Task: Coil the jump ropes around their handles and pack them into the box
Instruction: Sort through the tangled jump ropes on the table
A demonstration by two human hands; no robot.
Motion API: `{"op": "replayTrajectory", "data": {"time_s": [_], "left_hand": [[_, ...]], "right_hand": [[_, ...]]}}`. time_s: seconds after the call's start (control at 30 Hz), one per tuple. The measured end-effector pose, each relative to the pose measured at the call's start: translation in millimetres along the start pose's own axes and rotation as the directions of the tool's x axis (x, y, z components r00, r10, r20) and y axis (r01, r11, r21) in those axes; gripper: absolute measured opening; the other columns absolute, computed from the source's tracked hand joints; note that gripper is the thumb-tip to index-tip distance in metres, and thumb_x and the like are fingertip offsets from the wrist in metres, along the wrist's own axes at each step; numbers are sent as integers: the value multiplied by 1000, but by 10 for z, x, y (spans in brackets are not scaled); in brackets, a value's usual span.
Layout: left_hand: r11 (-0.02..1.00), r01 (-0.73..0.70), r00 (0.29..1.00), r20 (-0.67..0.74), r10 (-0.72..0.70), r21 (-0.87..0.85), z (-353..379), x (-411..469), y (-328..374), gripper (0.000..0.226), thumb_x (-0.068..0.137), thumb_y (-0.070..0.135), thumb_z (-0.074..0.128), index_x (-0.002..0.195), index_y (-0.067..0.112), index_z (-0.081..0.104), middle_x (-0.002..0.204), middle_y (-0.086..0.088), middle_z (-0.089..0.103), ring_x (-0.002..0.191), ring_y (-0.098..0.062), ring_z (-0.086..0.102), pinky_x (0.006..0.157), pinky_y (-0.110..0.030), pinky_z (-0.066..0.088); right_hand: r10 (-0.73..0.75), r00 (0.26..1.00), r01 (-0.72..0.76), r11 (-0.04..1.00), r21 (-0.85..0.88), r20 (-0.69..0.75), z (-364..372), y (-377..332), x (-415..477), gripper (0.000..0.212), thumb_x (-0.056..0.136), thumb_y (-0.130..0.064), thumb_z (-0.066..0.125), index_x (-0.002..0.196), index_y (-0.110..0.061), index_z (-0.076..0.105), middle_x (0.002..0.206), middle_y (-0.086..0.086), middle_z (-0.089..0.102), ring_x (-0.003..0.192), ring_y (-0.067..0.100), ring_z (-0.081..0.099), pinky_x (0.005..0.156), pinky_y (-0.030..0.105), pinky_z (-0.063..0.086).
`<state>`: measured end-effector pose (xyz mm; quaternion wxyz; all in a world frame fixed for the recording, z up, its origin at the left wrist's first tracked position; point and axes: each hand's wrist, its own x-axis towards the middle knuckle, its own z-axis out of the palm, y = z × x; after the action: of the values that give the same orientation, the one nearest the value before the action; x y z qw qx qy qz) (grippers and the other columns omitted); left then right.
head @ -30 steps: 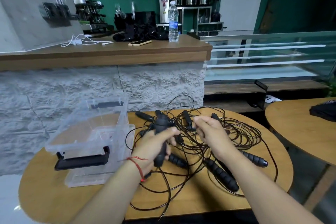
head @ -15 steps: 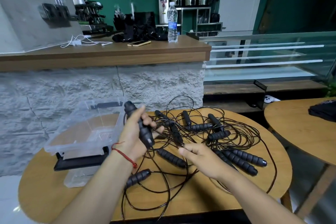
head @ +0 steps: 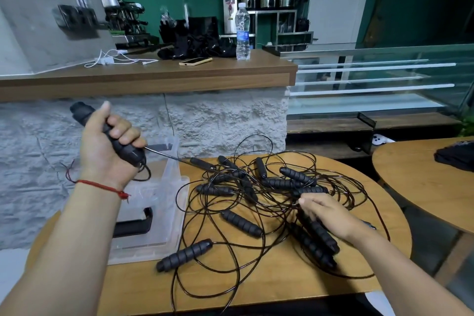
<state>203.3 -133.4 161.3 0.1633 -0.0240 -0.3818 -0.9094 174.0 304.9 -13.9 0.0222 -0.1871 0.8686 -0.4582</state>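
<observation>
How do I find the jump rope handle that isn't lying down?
Start at the round wooden table, then find the clear plastic box on its left side. Above the box, the left hand grips one black ribbed handle. It alone is held up in the air; the other handles lie flat on the table.

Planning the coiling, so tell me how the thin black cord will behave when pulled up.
Probably floppy: the cord lies in loose loops on the table. Likely to snag: it crosses other cords in the pile, and the stretch from the handle in the left hand runs taut.
</observation>
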Motion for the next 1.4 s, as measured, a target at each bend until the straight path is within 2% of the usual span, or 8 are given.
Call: {"op": "replayTrajectory", "data": {"time_s": [0.27, 0.47, 0.57, 0.7, 0.8, 0.97, 1.17, 1.4], "left_hand": [[875, 133, 958, 167, -234, 466, 128, -410, -760, 22, 91, 34, 70, 83, 14, 66, 52, 4, 41, 41, -10, 38, 43, -24, 37], [765, 224, 918, 134, -374, 604, 340, -726, -1482, 42, 93, 50, 71, 123, 20, 76, 89, -8, 77, 51, -16, 51, 52, -28, 45], [803, 320, 914, 60, -402, 503, 444, -784, -1702, 57, 82, 63, 79, 118, 19, 77, 80, -17, 69, 58, -22, 57, 55, -28, 44], [840, 370, 883, 132, -451, 397, 471, -726, -1715, 44, 89, 48, 74, 119, 17, 77, 107, -14, 72, 84, -23, 65, 62, -31, 46], [894, 376, 911, 82, -405, 245, 479, -649, -1593, 24, 97, 28, 66, 86, 11, 79, 92, -10, 70, 82, -21, 65, 72, -34, 52], [947, 320, 946, 34, -321, 26, 412, -466, -1235, 41, 104, 34, 62, 67, 21, 52, 60, 5, 51, 65, -16, 67, 80, -47, 62], [980, 191, 981, 40, -188, -59, 192, -105, -608, 41, 104, 45, 58, 67, 29, 47, 50, 11, 38, 42, -3, 37, 46, -20, 39], [991, 83, 996, -43, -79, 101, -160, 89, -183, 40, 103, 42, 60, 68, 29, 48, 57, 11, 33, 45, -6, 33, 46, -20, 31]], "right_hand": [[6, 946, 48, 986, 159, -324, 50, -559, 312, 42, 111, -39, 46, 81, -13, 59, 63, -9, 41, 58, 11, 37, 60, 32, 29], [-134, 946, 187, 969, 160, -296, 221, -1290, 364, 34, 110, -37, 52, 86, -17, 66, 64, -13, 48, 60, 6, 45, 60, 29, 37], [-235, 955, 263, 952, 157, -179, 453, -1486, 331, 28, 110, -26, 56, 86, -16, 67, 73, -10, 61, 68, 5, 57, 66, 27, 47], [-244, 957, 269, 948, 171, -155, 695, -1413, 301, 29, 109, -31, 56, 85, -18, 66, 77, 8, 63, 66, 16, 61, 62, 39, 56], [-296, 953, 298, 954, 38, -62, 707, -1283, 241, 40, 107, -32, 61, 68, -26, 54, 63, -8, 51, 62, 4, 47, 62, 28, 40], [-214, 974, 213, 977, 30, 70, 638, -921, 115, 54, 109, -48, 54, 71, -12, 42, 68, -3, 34, 64, 10, 35, 64, 36, 28], [-73, 991, 75, 997, -15, 113, 377, -497, 1, 60, 105, -57, 54, 72, -7, 44, 70, -4, 38, 67, 10, 41, 69, 31, 36], [192, 980, -198, 970, 141, 57, -10, -146, -94, 47, 106, -55, 55, 75, -21, 44, 73, 6, 30, 64, 28, 25, 60, 38, 20]]}}
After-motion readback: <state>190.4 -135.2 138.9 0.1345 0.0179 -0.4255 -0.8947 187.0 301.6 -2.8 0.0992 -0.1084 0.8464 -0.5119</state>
